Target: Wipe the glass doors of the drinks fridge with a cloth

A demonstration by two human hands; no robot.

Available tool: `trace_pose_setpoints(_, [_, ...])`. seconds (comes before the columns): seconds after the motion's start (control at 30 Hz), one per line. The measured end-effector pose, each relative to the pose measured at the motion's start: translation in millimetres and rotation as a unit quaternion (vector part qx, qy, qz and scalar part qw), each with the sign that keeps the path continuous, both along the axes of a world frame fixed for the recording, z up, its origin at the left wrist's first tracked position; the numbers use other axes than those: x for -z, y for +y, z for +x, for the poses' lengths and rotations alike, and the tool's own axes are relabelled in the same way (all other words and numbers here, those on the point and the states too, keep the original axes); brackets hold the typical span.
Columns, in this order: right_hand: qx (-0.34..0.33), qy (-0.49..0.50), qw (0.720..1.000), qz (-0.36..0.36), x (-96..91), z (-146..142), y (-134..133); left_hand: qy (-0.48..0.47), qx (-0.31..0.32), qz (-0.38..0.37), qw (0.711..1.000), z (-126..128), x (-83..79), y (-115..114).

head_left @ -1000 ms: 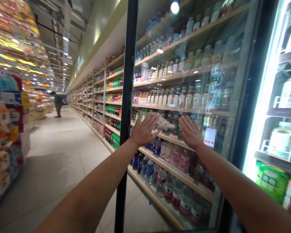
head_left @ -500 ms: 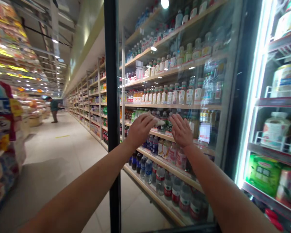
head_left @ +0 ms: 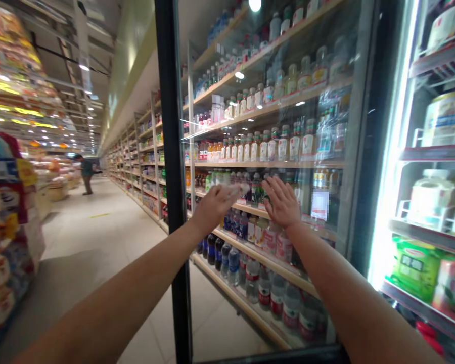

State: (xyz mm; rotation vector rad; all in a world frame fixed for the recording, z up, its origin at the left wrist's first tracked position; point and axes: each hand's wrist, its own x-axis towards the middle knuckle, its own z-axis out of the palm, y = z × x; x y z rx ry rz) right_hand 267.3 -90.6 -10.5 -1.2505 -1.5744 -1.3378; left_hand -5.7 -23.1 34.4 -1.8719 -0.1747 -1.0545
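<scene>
Near the middle of the view my left hand (head_left: 212, 208) is closed on a pale, crumpled cloth (head_left: 239, 190), held at the glass door (head_left: 265, 222) of a cooler. Motion blurs the cloth and the fingertips, so whether it is paper or fabric I cannot tell. To its right, my right hand (head_left: 283, 205) lies flat with fingers stretched out at the same glass, holding nothing. The dark door frame (head_left: 170, 167) stands left of both hands. Behind the glass, rows of bottles (head_left: 265, 146) show through.
At right the lit cooler (head_left: 443, 151) stands open, its shelves holding bottles and a green package (head_left: 415, 268). A packed display (head_left: 7, 212) lines the left side of the aisle floor (head_left: 94, 227). Farther back a person (head_left: 86, 173) stands.
My left hand has shifted slightly left and down with the cloth across the glass. My right hand stays nearly in place. The view has moved a little.
</scene>
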Motion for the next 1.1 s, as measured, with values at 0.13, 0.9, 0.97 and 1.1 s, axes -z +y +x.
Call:
trace_pose_setpoints(0.13, [0.002, -0.003, 1.000, 0.017, 5.7, 0.5, 1.3, 0.066, -0.001, 0.041, 0.997, -8.7, -4.2, 3.6])
trace_pose_setpoints(0.9, [-0.057, 0.087, 0.975, 0.194, -77.3, 21.4, 20.2, -0.076, -0.072, -0.070, 0.992, -8.6, -24.0, 0.8])
trace_pose_setpoints(0.97, [-0.043, 0.077, 0.978, 0.188, -77.3, 25.2, 22.0, 0.031, -0.045, -0.016, 0.998, -10.5, -15.6, 3.2])
trace_pose_setpoints(1.1, [-0.041, 0.057, 0.979, 0.190, -77.2, 28.3, 22.5, 0.008, -0.038, -0.005, 0.999, -23.4, -43.3, 12.3])
